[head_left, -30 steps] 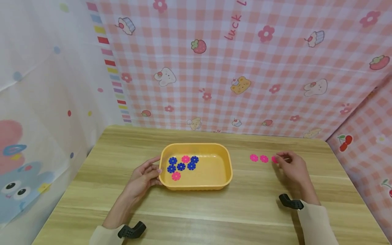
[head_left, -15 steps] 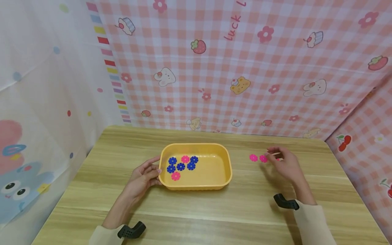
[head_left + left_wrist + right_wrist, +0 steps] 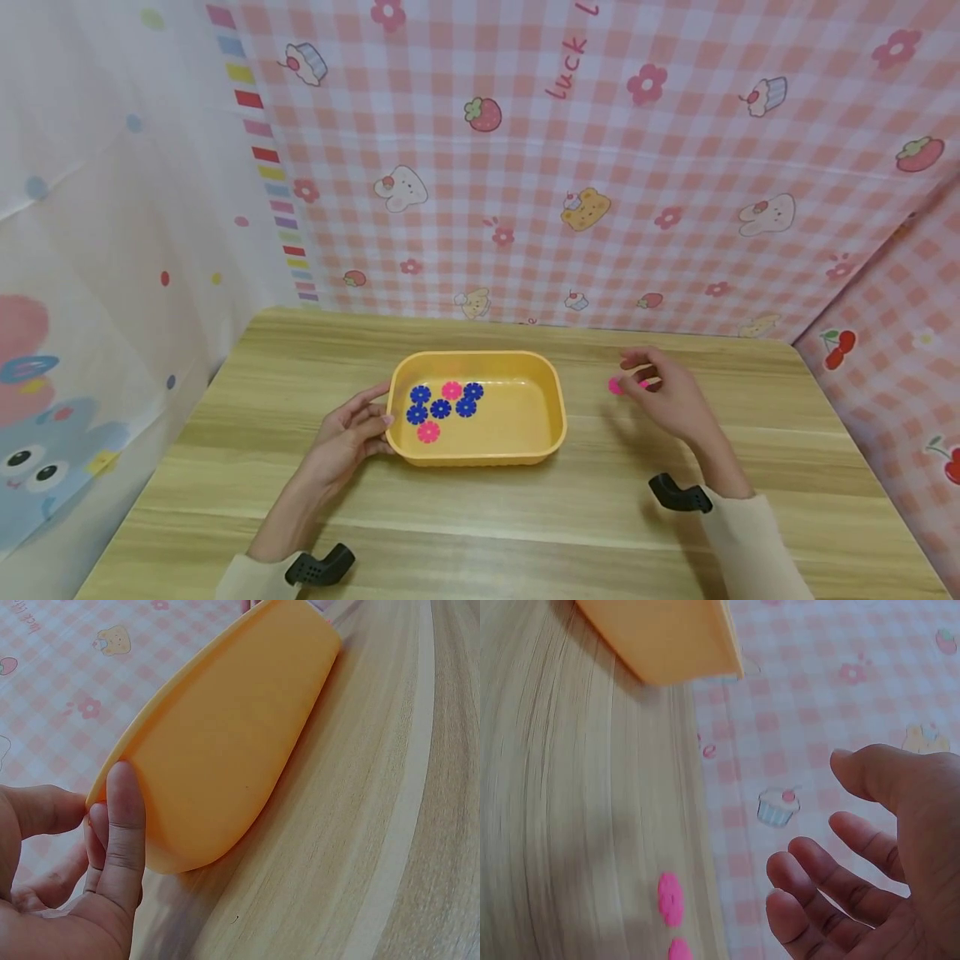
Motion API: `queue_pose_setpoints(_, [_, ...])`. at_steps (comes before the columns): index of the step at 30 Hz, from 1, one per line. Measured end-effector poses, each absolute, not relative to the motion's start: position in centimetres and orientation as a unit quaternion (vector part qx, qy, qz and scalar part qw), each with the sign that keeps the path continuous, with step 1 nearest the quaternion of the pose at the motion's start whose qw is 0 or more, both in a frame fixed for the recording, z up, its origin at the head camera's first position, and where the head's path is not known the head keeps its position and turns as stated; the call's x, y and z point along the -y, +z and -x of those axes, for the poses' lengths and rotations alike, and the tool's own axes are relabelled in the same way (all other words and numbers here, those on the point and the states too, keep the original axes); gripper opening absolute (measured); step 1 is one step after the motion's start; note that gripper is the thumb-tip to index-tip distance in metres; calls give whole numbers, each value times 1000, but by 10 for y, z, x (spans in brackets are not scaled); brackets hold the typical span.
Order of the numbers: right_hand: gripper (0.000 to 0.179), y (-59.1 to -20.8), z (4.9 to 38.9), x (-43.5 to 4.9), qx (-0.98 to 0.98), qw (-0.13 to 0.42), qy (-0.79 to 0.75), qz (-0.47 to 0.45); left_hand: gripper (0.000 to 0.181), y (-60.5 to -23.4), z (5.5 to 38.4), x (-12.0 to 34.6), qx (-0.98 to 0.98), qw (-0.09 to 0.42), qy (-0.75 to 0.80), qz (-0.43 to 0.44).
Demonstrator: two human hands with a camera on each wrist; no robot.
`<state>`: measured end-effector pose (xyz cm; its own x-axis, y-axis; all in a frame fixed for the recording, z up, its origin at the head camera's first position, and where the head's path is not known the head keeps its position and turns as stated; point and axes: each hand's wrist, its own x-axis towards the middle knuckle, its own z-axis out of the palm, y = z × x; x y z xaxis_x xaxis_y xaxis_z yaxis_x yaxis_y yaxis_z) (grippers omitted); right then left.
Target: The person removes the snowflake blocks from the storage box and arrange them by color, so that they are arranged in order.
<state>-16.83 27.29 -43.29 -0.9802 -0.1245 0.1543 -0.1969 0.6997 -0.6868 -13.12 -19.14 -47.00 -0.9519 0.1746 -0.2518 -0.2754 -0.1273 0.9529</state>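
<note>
My left hand [image 3: 345, 432] grips the left end of a yellow plastic basin [image 3: 487, 457], with its rim pinched between thumb and fingers in the left wrist view. Inside, toward the left, lie several blue notched discs [image 3: 441, 409] and two pink notched discs [image 3: 429, 432]. To the right of the basin, my right hand [image 3: 667, 402] hovers over the table with thumb and fingers apart. Nothing shows between them in the right wrist view. Beneath it, a pink disc [image 3: 615, 385] lies on the wood beside another pink disc [image 3: 679, 949]. The hand covers the spot farther right.
The wooden table [image 3: 480, 533] meets a pink checked cloth [image 3: 525, 167] along its back edge. A white patterned cloth [image 3: 97, 208] hangs at the left, and another checked cloth [image 3: 900, 358] at the right. Each wrist carries a black camera mount [image 3: 321, 565].
My right hand has moved left above the row of pink discs, from the rightmost one to the leftmost. The left hand and basin have stayed in place.
</note>
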Motion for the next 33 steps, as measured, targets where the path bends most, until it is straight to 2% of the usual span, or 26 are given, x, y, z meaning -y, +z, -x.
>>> queue_pose_setpoints(19, [52,-417,171,-222,902,30,393,-175,60,-472,134,188,-647,153,746,43])
queue_pose_setpoints(26, [57,-412,172,-199,898,2,394,-194,60,-469,133,188,-645,148,749,43])
queue_pose_setpoints(33, [55,-413,170,-171,895,-25,388,-217,58,-471,133,190,-647,149,747,47])
